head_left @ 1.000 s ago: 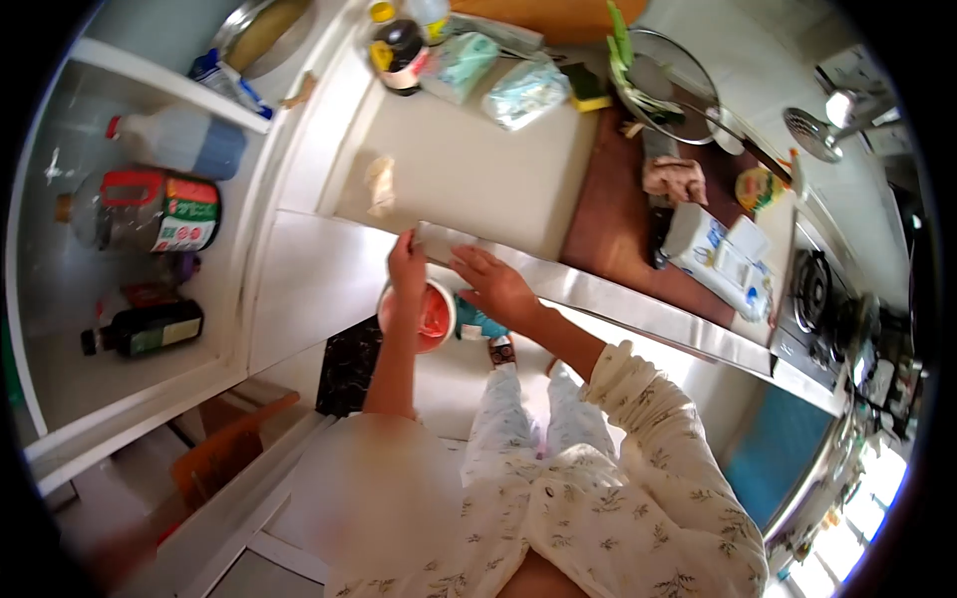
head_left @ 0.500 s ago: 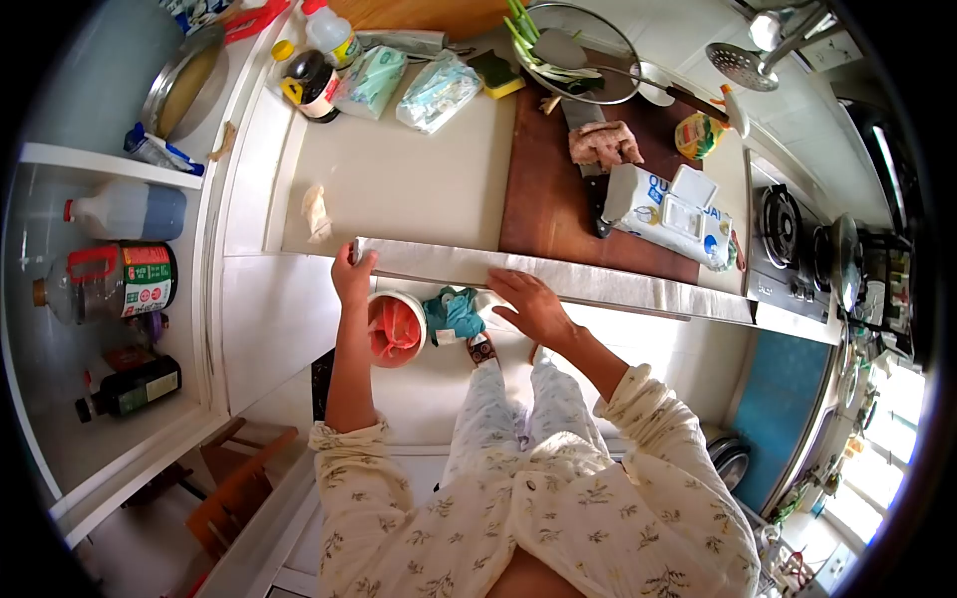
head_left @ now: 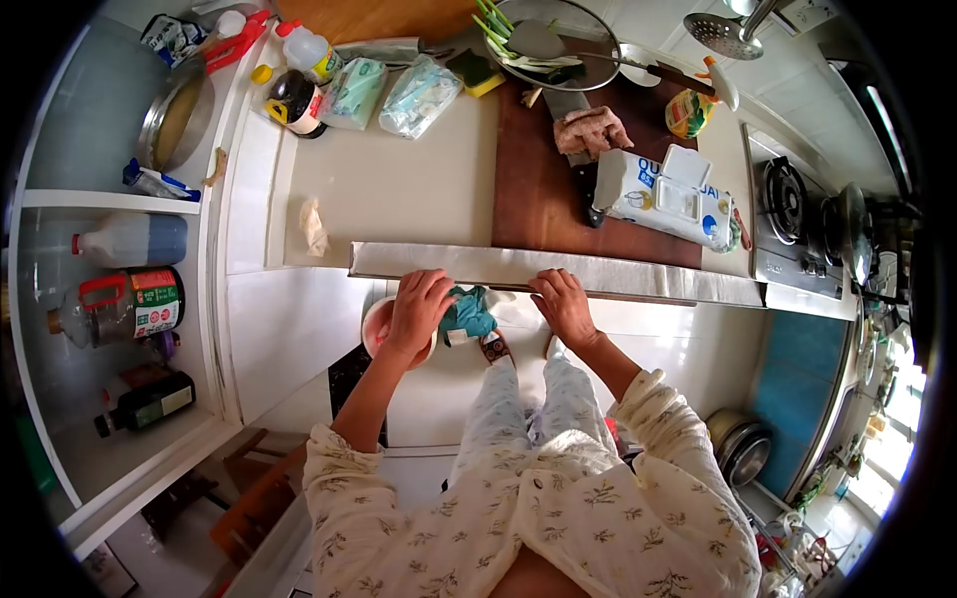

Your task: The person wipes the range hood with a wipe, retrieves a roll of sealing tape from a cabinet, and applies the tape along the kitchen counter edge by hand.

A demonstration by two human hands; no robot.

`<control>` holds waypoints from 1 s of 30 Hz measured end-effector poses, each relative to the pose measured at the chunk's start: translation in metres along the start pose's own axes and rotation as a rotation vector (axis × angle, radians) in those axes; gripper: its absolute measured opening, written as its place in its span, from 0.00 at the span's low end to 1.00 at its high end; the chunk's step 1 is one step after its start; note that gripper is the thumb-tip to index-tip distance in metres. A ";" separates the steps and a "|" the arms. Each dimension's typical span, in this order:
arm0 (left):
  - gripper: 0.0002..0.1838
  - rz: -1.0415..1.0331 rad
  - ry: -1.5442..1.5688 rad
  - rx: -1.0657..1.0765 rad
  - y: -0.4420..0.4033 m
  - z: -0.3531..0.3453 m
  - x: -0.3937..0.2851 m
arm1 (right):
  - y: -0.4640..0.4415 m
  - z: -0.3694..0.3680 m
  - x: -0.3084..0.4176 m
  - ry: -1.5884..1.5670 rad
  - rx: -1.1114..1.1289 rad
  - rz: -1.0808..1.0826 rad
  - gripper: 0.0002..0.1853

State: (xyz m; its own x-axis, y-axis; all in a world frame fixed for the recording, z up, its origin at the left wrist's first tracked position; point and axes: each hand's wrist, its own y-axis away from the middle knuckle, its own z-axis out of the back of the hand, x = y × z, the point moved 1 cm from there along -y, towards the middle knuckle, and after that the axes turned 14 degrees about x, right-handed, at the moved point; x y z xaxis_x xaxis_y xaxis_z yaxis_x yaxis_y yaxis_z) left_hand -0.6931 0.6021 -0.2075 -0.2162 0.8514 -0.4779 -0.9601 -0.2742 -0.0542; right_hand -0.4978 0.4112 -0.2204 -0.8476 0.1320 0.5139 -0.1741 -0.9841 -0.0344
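A long silvery strip (head_left: 469,261) runs along the front edge of the counter, with a slightly crinkled surface. My left hand (head_left: 421,307) is at its front edge, left of the middle, fingers close together over the rim. Farther right, my right hand (head_left: 565,307) has its fingertips on the same edge. Both thumbs are partly hidden, so how firmly either hand grips is hard to see. Beneath my left hand is a bin (head_left: 377,321), partly covered by the hand, and a teal cloth or bag (head_left: 469,317) is beside it.
On the counter (head_left: 399,199) are a brown board (head_left: 538,209), a wipes pack (head_left: 668,202), a knife (head_left: 586,189), a pinkish cloth (head_left: 593,132) and a crumpled tissue (head_left: 314,227). Bottles (head_left: 294,103) stand at the back left. The stove (head_left: 793,229) is at right.
My left hand has moved right from the strip's left end to its front edge. My right hand has shifted slightly right, its fingers now at the edge instead of lying across the strip.
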 end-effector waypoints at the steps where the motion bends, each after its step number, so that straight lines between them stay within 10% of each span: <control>1: 0.13 0.008 -0.020 0.028 -0.005 -0.005 0.004 | 0.000 -0.004 -0.005 0.010 -0.013 0.001 0.12; 20: 0.09 0.106 -0.066 0.065 -0.009 -0.023 0.004 | 0.018 0.019 -0.014 -0.035 -0.020 0.028 0.14; 30: 0.17 -0.181 0.250 0.051 -0.037 -0.049 -0.097 | 0.168 0.118 -0.069 0.008 -0.351 -0.516 0.14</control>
State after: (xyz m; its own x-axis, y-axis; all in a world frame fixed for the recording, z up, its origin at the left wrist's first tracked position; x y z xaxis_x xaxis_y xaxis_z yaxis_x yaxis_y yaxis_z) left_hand -0.6280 0.5079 -0.2024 0.0030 0.7462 -0.6657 -0.9881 -0.1000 -0.1166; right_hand -0.4098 0.2231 -0.1607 -0.6136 0.5825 0.5331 -0.7154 -0.6959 -0.0631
